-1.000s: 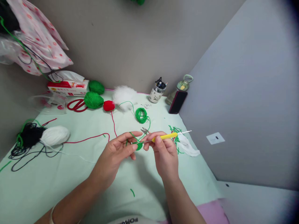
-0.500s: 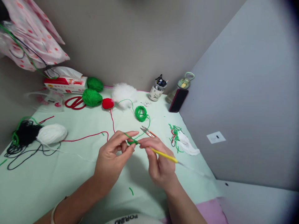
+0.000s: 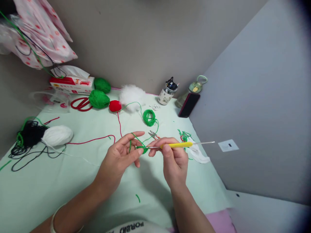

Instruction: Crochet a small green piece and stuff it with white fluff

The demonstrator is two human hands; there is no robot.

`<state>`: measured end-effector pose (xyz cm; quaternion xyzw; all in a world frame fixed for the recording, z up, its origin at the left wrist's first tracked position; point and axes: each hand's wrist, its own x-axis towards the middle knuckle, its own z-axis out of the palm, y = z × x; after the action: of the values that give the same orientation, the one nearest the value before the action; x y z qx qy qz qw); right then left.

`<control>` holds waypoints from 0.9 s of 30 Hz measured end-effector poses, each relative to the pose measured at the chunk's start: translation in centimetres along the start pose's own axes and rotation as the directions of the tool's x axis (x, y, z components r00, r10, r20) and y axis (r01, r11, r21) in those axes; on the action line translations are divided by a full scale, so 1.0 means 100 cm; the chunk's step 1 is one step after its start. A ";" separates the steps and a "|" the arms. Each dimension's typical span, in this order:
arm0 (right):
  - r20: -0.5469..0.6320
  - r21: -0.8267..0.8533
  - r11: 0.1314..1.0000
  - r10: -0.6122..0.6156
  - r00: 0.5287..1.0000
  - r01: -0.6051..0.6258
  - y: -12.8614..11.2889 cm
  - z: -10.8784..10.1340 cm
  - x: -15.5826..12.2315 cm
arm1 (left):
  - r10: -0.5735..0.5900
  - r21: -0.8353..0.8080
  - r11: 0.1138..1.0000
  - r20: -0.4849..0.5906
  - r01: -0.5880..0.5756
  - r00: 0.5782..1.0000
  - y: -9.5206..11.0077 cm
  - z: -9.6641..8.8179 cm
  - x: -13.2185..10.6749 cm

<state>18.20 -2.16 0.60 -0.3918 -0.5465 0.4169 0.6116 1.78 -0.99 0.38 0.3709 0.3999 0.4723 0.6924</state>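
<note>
Between the thumb and fingers of my left hand [image 3: 119, 157] is a small piece of green crochet work [image 3: 143, 149]. Green yarn runs over my raised left index finger and down to the piece. My right hand [image 3: 176, 161] grips a crochet hook [image 3: 178, 145] by its yellow handle, its metal shaft reaching the green piece and a second metal end pointing right. Whether the hook tip sits inside a stitch is too small to tell. A wound coil of green yarn [image 3: 149, 117] lies beyond my hands, with thread snips [image 3: 153, 134] just behind my right fingers.
At the left are a white yarn ball [image 3: 58, 135] and tangled black yarn [image 3: 32, 137]. Along the back stand green yarn balls [image 3: 99, 99], a red ball [image 3: 115, 105], white stuffing [image 3: 132, 97], a pen cup [image 3: 167, 94] and a phone [image 3: 189, 105]. Yarn scraps [image 3: 186, 136] lie right.
The crochet hook has swung from slanting down rightward to nearly level. My right hand has turned and moved slightly right. The yarn at my left index finger now stretches in a wider loop.
</note>
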 end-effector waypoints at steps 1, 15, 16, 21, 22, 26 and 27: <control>0.008 -0.048 0.998 -0.029 1.000 0.029 0.000 0.000 -0.001 | 0.015 0.028 1.000 -0.016 -0.014 1.000 0.000 0.000 0.000; 0.180 -0.434 0.769 -0.436 0.882 0.469 0.008 -0.001 -0.007 | 0.163 0.247 0.961 -0.153 -0.122 0.975 -0.009 0.007 -0.004; 0.140 -0.391 0.820 -0.395 0.908 0.418 0.008 -0.002 -0.007 | 0.126 0.208 0.973 -0.126 -0.098 0.984 -0.008 0.006 -0.004; 0.146 -0.300 0.896 -0.297 0.944 0.328 0.006 -0.007 -0.003 | 0.154 0.248 0.961 -0.127 -0.119 0.980 -0.008 0.004 -0.003; 0.164 -0.309 0.891 -0.296 0.941 0.334 0.005 -0.007 -0.002 | 0.192 0.292 0.945 -0.140 -0.145 0.971 -0.009 0.003 -0.003; 0.246 -0.404 0.797 -0.379 0.892 0.449 0.006 -0.004 -0.002 | 0.435 0.487 0.810 -0.129 -0.325 0.891 -0.013 0.004 -0.003; 0.265 -0.442 0.748 -0.417 0.869 0.494 0.007 -0.003 -0.003 | 0.477 0.516 0.779 -0.120 -0.356 0.871 -0.014 0.004 -0.003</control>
<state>18.42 -2.24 -0.23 -0.3573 -0.7580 0.1279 0.5304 2.58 -1.75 -0.61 0.5486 0.4931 0.5427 0.4017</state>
